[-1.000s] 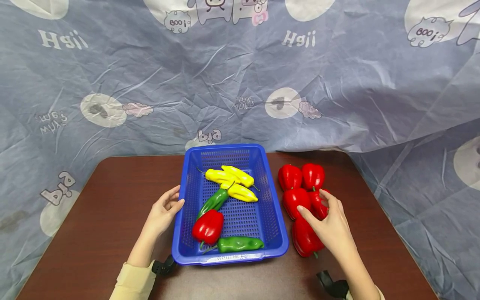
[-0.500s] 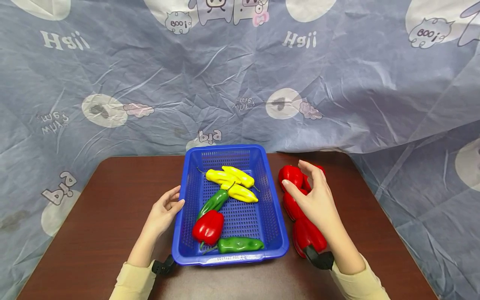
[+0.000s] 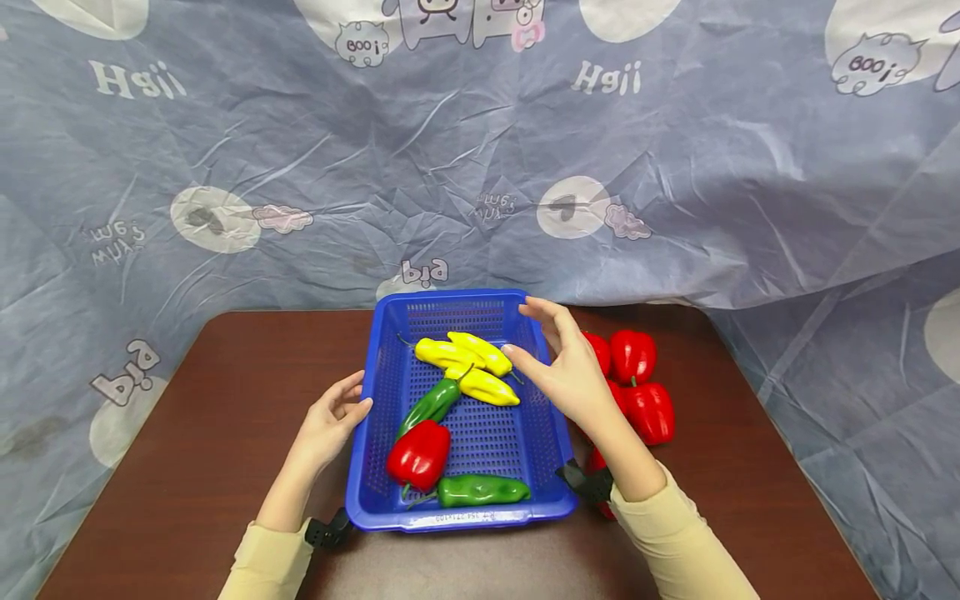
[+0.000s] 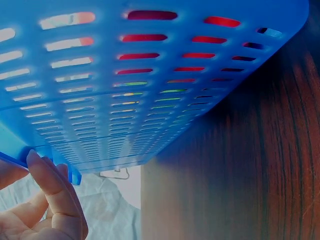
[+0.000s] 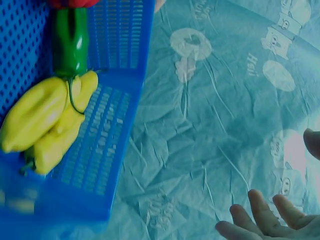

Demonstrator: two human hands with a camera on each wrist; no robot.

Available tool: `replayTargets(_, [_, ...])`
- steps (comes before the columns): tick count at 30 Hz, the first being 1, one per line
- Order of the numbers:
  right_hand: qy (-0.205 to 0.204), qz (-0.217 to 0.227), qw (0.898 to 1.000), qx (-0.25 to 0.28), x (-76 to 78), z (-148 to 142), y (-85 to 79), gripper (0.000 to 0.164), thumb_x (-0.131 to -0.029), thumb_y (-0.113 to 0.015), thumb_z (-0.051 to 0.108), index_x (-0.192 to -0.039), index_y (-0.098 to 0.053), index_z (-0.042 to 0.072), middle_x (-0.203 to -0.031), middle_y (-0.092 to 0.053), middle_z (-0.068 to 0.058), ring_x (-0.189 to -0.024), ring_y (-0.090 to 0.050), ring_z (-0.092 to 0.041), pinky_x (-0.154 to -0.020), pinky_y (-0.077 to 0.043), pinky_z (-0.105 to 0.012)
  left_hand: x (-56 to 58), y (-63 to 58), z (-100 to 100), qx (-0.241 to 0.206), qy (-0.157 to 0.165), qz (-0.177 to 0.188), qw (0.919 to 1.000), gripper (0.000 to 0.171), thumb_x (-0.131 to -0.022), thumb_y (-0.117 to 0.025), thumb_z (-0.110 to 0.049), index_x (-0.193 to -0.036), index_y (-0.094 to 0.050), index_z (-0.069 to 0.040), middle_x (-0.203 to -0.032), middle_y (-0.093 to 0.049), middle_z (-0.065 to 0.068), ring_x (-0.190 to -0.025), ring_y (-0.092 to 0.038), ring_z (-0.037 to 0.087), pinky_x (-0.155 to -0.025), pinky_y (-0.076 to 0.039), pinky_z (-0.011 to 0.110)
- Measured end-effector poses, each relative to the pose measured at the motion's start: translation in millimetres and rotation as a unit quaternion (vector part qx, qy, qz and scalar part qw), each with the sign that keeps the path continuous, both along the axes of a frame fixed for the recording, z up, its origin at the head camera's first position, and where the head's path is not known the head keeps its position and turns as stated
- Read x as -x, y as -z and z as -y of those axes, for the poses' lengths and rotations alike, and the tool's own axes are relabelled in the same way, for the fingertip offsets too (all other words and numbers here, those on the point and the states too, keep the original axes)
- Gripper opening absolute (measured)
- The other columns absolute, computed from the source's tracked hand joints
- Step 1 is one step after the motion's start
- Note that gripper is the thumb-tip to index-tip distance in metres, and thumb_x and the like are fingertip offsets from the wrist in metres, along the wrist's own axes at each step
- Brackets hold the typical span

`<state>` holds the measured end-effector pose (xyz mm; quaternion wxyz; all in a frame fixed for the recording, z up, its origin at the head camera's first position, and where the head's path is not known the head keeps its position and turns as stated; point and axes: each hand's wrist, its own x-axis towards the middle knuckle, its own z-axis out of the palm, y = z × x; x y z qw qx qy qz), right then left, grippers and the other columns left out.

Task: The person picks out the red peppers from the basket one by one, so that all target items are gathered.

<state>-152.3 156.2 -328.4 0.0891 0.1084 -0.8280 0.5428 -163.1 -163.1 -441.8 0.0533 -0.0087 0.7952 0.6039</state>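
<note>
A blue plastic basket (image 3: pixel 551 492) stands on the table, holding several yellow peppers (image 3: pixel 487 387), two green peppers (image 3: pixel 483 490) and one red bell pepper (image 3: pixel 420 454). My left hand (image 3: pixel 330 421) holds the basket's left rim; in the left wrist view the fingers (image 4: pixel 55 192) curl up at that rim, close to the slotted wall. Over the basket's right side hovers my right hand (image 3: pixel 566 367), thumb and fingers spread apart with nothing between them. The right wrist view shows these fingers (image 5: pixel 262 215) loosely bent, away from the peppers.
Right of the basket lies a group of red bell peppers (image 3: pixel 648 412), partly covered by my right forearm. The brown table (image 3: pixel 247 400) ends at a grey-blue printed cloth (image 3: pixel 450 167) hanging behind it. Each wrist wears a black camera mount (image 3: pixel 327 531).
My right hand has moved left from above the red bell peppers to over the basket's right rim, staying empty. My left hand and the basket stay in place.
</note>
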Motion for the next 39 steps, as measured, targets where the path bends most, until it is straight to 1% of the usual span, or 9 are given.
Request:
replayTargets(7, [-0.038, -0.020, 0.999, -0.015, 10.6, 25.6, 7.0, 0.064, -0.085, -0.078, 0.016, -0.140, -0.046, 0.008, -0.139, -0.056, -0.010, -0.137, -0.047, -0.026, -0.116, -0.034, -0.043, 0.0, -0.5, 0.2, -0.003, 0.002, -0.004, 1.0000, 0.053, -0.098, -0.059, -0.007, -0.147, -0.041, -0.002, -0.135, -0.052, 0.027, -0.085, -0.060, -0.009, -0.078, -0.050, 0.013])
replayTargets(13, [-0.072, -0.019, 0.997, -0.026, 16.8, 45.5, 22.3, 0.063, -0.082, -0.081, 0.017, -0.137, -0.052, 0.008, -0.137, -0.057, -0.007, -0.132, -0.052, -0.026, -0.113, -0.038, -0.044, -0.3, -0.8, 0.2, -0.003, 0.002, -0.002, 1.0000, 0.053, -0.098, -0.060, -0.007, -0.147, -0.041, -0.002, -0.135, -0.052, 0.027, -0.084, -0.060, -0.008, -0.077, -0.049, 0.013])
replayTargets(17, [-0.108, -0.007, 0.993, -0.038, 18.0, 55.9, 31.6, 0.064, -0.081, -0.082, 0.018, -0.137, -0.052, 0.009, -0.137, -0.056, -0.007, -0.132, -0.051, -0.025, -0.113, -0.038, -0.044, -1.6, -1.2, 0.5, -0.001, 0.007, 0.003, 1.0000, 0.055, -0.098, -0.060, -0.009, -0.148, -0.040, -0.003, -0.137, -0.051, 0.026, -0.085, -0.060, -0.007, -0.077, -0.050, 0.014])
replayTargets(20, [-0.149, 0.006, 0.986, -0.069, 19.0, 61.4, 36.8, 0.065, -0.081, -0.082, 0.020, -0.137, -0.052, 0.009, -0.138, -0.055, -0.008, -0.132, -0.051, -0.026, -0.112, -0.039, -0.044, -2.4, -1.7, 0.6, 0.000, 0.008, 0.003, 1.0000, 0.055, -0.098, -0.060, -0.008, -0.148, -0.040, -0.003, -0.137, -0.051, 0.025, -0.086, -0.060, -0.007, -0.077, -0.050, 0.014])
replayTargets(23, [-0.195, 0.024, 0.973, -0.121, 20.5, 64.9, 40.9, 0.066, -0.079, -0.083, 0.025, -0.137, -0.053, 0.010, -0.140, -0.055, -0.007, -0.133, -0.050, -0.026, -0.112, -0.039, -0.045, -2.5, -2.0, 0.7, 0.002, 0.006, -0.001, 1.0000, 0.055, -0.097, -0.060, -0.008, -0.148, -0.040, -0.002, -0.136, -0.052, 0.026, -0.085, -0.060, -0.007, -0.077, -0.050, 0.014])
replayTargets(27, [-0.249, 0.049, 0.949, -0.187, 22.1, 67.4, 46.5, 0.066, -0.079, -0.082, 0.030, -0.137, -0.054, 0.016, -0.141, -0.054, -0.003, -0.133, -0.048, -0.024, -0.111, -0.039, -0.046, -1.6, -2.5, 0.2, 0.000, 0.003, -0.003, 1.0000, 0.054, -0.097, -0.060, -0.007, -0.147, -0.041, -0.003, -0.134, -0.053, 0.026, -0.084, -0.060, -0.007, -0.077, -0.049, 0.013])
replayTargets(31, [-0.293, 0.068, 0.926, -0.226, 22.8, 70.2, 53.2, 0.066, -0.079, -0.081, 0.030, -0.137, -0.054, 0.016, -0.140, -0.054, -0.005, -0.131, -0.050, -0.026, -0.109, -0.042, -0.045, 0.0, -1.6, -0.2, -0.006, 0.000, -0.004, 1.0000, 0.053, -0.097, -0.060, -0.005, -0.147, -0.042, -0.002, -0.134, -0.053, 0.026, -0.084, -0.060, -0.007, -0.077, -0.049, 0.013])
replayTargets(36, [-0.332, 0.088, 0.896, -0.282, 21.6, 75.7, 59.8, 0.068, -0.079, -0.082, 0.032, -0.137, -0.053, 0.013, -0.140, -0.053, -0.006, -0.129, -0.050, -0.024, -0.104, -0.047, -0.035, 0.1, -0.8, -0.1, -0.007, 0.000, -0.003, 1.0000, 0.053, -0.097, -0.060, -0.005, -0.147, -0.042, -0.002, -0.134, -0.052, 0.027, -0.084, -0.060, -0.008, -0.077, -0.049, 0.012])
replayTargets(39, [-0.340, 0.097, 0.880, -0.318, 21.1, 80.1, 63.0, 0.070, -0.078, -0.083, 0.032, -0.139, -0.053, 0.014, -0.140, -0.053, -0.005, -0.127, -0.051, -0.021, -0.098, -0.049, -0.029, 0.2, -0.7, -0.2, -0.007, -0.001, -0.003, 1.0000, 0.053, -0.097, -0.059, -0.005, -0.147, -0.042, -0.002, -0.134, -0.052, 0.027, -0.083, -0.060, -0.008, -0.077, -0.049, 0.012])
